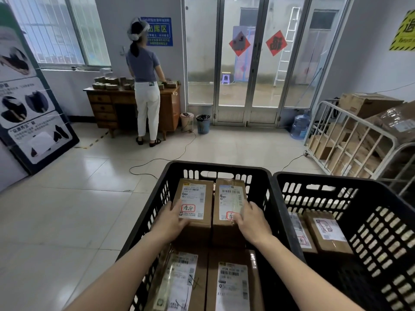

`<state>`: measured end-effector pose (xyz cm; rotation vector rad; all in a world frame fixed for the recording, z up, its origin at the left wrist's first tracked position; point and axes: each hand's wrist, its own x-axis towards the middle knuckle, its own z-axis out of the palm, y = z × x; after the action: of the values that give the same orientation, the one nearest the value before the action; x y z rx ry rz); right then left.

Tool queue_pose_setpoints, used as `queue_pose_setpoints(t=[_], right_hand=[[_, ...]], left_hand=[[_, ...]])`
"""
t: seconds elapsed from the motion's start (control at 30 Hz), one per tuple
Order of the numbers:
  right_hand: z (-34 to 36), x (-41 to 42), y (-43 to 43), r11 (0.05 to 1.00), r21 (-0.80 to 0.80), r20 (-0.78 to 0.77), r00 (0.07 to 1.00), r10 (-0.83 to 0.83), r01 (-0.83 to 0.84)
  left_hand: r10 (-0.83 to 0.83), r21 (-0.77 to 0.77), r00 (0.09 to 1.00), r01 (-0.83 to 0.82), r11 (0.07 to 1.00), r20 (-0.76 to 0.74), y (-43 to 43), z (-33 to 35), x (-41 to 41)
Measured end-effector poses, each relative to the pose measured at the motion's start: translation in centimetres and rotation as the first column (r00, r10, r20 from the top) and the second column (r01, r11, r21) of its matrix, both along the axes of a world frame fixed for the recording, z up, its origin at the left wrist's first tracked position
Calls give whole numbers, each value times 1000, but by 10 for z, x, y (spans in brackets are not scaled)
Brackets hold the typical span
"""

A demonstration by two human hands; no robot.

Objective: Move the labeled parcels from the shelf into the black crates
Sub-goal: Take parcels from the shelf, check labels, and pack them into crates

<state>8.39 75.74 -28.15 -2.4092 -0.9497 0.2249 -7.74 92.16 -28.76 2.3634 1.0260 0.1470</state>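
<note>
Head view: two brown cardboard parcels with white labels are held side by side inside the left black slotted plastic crate (278, 198), above two more parcels. The left parcel (193, 205) is grasped by the left hand (171, 217), the right parcel (229, 207) by the right hand (250, 221), fingers curled on the near ends. Two labeled parcels (323, 230) are seen in the right black crate (381, 221).

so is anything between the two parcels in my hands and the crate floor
Yes: the left hand and right hand hold two parcels in the left crate, above two more parcels lying closer to you.

Bare forearms, left hand (171, 218), right hand (251, 223), seemingly no sleeves
</note>
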Motion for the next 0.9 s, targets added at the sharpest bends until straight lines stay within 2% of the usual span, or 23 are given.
queue_pose_setpoints(t=[0.1,0.17,0.27,0.43,0.63,0.8,0.9], right_hand=[[3,-3,2,987,-43,127,979,158,-154],[6,-5,5,971,-86,134,963,233,-223],[7,-5,9,958,-124,109,957,271,-257],[-3,-6,16,952,-184,169,947,274,-242],[-9,-10,17,947,-235,205,941,271,-221],[4,-13,16,951,-227,148,958,248,-211],[16,-9,13,962,-193,129,966,222,-195]], left_hand=[[-105,159,984,127,979,-142,4,5,4],[-179,227,948,241,944,-263,7,8,9],[-223,196,901,311,930,-373,10,8,14],[-227,188,888,322,928,-400,17,2,17],[-224,141,904,291,946,-364,17,-6,15],[-187,218,903,287,933,-388,8,6,14],[-157,295,935,255,921,-319,-1,13,11]])
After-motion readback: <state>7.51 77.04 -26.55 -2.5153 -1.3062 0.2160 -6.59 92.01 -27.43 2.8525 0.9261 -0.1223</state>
